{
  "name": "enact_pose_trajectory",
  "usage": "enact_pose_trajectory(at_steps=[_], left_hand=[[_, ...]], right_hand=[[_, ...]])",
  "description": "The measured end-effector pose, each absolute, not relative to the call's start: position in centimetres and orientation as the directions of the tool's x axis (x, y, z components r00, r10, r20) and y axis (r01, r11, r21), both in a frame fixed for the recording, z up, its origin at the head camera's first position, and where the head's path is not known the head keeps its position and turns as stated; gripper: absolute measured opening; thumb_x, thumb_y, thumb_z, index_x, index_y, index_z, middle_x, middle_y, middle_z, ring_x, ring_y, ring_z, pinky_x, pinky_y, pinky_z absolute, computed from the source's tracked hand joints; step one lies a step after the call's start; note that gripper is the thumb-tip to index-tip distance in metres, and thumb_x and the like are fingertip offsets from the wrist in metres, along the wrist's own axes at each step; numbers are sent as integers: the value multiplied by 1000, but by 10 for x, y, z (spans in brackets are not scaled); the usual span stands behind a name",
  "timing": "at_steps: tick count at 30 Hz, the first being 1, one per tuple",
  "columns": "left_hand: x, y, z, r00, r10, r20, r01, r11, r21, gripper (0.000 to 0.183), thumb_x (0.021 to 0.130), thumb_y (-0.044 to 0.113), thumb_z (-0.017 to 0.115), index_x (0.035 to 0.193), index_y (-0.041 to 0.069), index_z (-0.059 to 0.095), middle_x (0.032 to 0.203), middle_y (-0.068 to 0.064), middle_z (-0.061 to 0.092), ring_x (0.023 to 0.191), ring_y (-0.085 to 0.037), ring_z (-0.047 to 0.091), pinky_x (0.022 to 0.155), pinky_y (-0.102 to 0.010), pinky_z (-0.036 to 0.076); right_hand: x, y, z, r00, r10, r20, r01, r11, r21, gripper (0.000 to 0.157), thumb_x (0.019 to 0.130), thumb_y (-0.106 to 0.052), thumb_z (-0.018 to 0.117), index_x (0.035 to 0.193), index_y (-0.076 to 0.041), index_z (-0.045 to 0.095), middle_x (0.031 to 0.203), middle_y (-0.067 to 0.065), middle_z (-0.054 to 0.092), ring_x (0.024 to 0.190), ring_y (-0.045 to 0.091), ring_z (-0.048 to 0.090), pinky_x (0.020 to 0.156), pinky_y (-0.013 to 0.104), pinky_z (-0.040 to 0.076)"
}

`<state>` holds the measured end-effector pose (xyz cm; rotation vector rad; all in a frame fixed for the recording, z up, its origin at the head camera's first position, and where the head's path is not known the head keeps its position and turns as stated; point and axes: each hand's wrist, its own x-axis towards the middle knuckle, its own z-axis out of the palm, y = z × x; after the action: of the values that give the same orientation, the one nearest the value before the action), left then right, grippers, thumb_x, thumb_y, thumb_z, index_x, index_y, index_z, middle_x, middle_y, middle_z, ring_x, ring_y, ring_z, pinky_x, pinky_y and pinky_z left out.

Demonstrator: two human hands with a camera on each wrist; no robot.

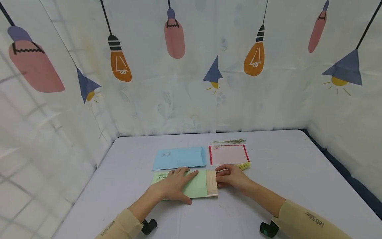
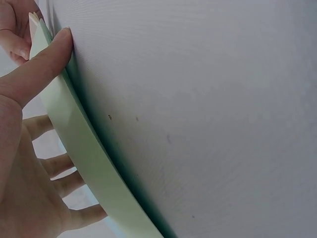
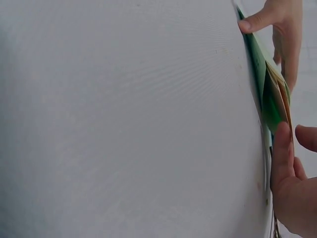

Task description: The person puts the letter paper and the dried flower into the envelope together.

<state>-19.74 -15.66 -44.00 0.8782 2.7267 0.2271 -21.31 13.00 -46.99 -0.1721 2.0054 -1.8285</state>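
- Lamp-print curtain rose past the far edge of the table!
- Left hand, fingers spread apart, rested on the green envelope, nearer the left edge!
- Right hand touched its right end; pinching? Couldn't tell!

Head view: light even, soft, rather muted, source out of frame. Faint shadow under the right forearm. Blurred grey lines cross the left curtain; cast or showing through, cannot tell. Outermost printed lamp stretched near frame edge. Wrist views greyer, low contrast; tablecloth soft-focused, finely banded. Dark green-tinged shadow along the green envelope.
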Motion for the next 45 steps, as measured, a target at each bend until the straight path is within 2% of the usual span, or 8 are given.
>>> enact_pose_trajectory(at_steps=[21, 29, 38, 45], left_hand=[[-196, -157, -438, -777, 592, -217, 547, 804, 234, 104, 79, 59, 83, 163, 24, 32, 154, -12, 37, 142, -31, 35, 111, -60, 31], [-197, -157, -437, -776, 594, -214, 550, 802, 232, 104, 79, 60, 83, 163, 24, 32, 155, -12, 37, 142, -31, 35, 111, -60, 31], [-198, -157, -438, -779, 586, -223, 546, 809, 219, 104, 79, 61, 82, 163, 25, 32, 155, -12, 37, 142, -32, 35, 111, -59, 31], [-198, -157, -438, -772, 596, -219, 559, 801, 214, 105, 79, 62, 82, 163, 25, 31, 155, -12, 37, 143, -31, 35, 111, -60, 32]], right_hand=[[-215, 120, -468, -832, -522, -188, 156, 106, -982, 48, 96, -3, 69, 137, 12, 51, 111, 15, 71, 95, 24, 72, 87, 38, 58], [-212, 114, -467, -797, -572, -193, 141, 135, -981, 44, 96, -4, 69, 135, 12, 54, 110, 14, 71, 100, 25, 71, 90, 37, 57], [-211, 114, -468, -790, -581, -194, 140, 137, -981, 42, 96, -5, 69, 133, 10, 56, 109, 13, 71, 101, 26, 71, 91, 36, 57], [-209, 130, -462, -803, -573, -162, 71, 178, -982, 35, 97, -8, 70, 127, 8, 61, 112, 17, 69, 98, 27, 70, 88, 38, 58]])
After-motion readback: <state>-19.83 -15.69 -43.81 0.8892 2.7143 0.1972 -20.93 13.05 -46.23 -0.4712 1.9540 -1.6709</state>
